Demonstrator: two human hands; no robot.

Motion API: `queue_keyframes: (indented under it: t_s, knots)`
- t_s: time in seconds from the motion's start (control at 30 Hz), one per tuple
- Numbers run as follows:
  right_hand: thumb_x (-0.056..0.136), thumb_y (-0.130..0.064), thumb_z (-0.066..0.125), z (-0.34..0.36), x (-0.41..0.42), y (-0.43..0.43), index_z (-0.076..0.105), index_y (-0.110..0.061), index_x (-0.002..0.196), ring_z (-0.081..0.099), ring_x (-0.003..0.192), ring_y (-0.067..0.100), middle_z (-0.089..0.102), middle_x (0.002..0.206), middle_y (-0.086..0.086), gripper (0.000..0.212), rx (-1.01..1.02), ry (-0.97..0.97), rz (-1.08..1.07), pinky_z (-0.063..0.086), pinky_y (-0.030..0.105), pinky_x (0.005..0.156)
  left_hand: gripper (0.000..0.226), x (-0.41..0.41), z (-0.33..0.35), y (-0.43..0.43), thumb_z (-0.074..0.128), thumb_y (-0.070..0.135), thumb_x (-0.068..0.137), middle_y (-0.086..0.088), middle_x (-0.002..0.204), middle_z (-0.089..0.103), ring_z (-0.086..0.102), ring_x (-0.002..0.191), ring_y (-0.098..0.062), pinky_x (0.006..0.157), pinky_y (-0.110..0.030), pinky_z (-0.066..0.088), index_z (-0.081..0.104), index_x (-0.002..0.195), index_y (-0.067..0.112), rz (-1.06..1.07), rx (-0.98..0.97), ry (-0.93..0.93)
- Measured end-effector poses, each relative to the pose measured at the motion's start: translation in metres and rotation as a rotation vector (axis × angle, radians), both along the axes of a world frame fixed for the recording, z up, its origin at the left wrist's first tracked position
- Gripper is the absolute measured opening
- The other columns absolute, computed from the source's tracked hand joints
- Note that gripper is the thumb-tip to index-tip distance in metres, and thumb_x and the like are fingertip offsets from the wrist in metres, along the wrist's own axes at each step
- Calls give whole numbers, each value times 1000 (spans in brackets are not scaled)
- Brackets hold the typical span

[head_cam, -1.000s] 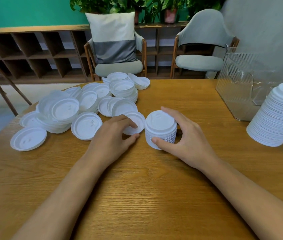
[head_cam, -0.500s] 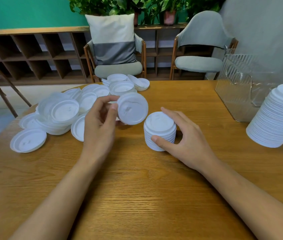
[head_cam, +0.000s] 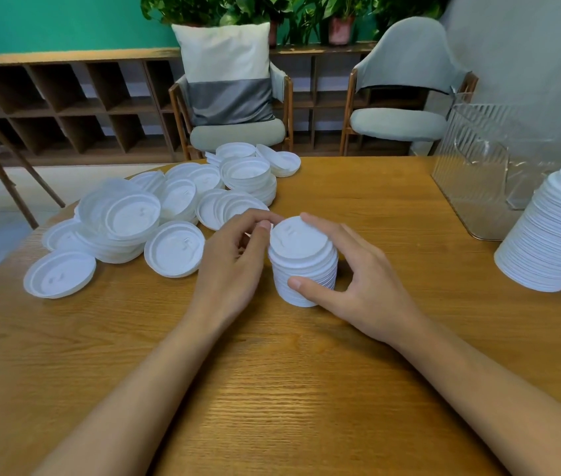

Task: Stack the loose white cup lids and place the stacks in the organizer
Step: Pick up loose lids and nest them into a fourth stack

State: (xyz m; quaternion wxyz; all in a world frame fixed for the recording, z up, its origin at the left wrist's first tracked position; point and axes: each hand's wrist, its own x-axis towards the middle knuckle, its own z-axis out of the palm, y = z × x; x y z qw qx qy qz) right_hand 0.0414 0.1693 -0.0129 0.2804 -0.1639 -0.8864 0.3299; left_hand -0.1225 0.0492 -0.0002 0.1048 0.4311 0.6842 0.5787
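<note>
A short stack of white cup lids (head_cam: 301,261) stands at the middle of the round wooden table (head_cam: 272,389). My right hand (head_cam: 358,286) wraps around the stack, thumb on its front, fingers on its far side. My left hand (head_cam: 234,266) pinches the left edge of the top lid (head_cam: 298,237), which lies on the stack. Several loose white lids (head_cam: 172,214) lie scattered and overlapping at the left and back. The clear ribbed organizer (head_cam: 485,166) stands at the far right.
A tall leaning stack of lids (head_cam: 557,231) rests at the right edge, in front of the organizer. Two chairs (head_cam: 234,97) and low wooden shelves stand behind the table. A single lid (head_cam: 59,274) lies nearest the left edge.
My left hand lifted a loose lid from the table, carried it right and set it on top of the stack. My right hand stayed on the stack.
</note>
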Motion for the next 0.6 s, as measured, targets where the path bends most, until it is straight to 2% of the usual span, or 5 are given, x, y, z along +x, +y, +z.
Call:
queue_keyframes:
  t_s: [0.1,0.17,0.23,0.4,0.6]
  knots:
    - [86,-46,82,1,-1,-2,46,-37,154,49,129,-5,55,137,-18,78,4,19,-1,35,5,100,37,4,0,-1,54,59,94,15,111,67,63,105,-9,88,-27,49,72,117,35,-49,-31,66]
    - [85,-44,83,1,-1,-2,46,-34,155,49,128,-9,56,137,-18,79,-2,25,0,36,5,100,49,5,-2,-1,68,66,82,17,116,65,62,110,-8,86,-25,51,68,122,38,-43,-64,142]
    - [84,-43,84,1,-1,-2,43,-34,157,46,128,-15,54,139,-21,84,-13,27,-2,34,3,100,55,5,-2,-1,79,64,75,17,118,66,62,113,-8,89,-30,54,67,123,39,-25,-62,169]
    - [83,-50,82,2,1,-1,30,-44,160,42,131,-16,43,139,-39,93,-55,11,11,40,8,102,59,4,1,-5,78,63,74,19,120,66,61,118,-7,94,-34,55,68,126,38,-86,-90,185]
    - [78,-59,80,-1,2,3,37,-40,159,45,129,-12,53,138,-24,94,-65,-18,22,38,6,100,57,3,2,-6,89,53,75,20,120,66,60,120,-7,97,-38,55,68,126,38,-122,-117,165]
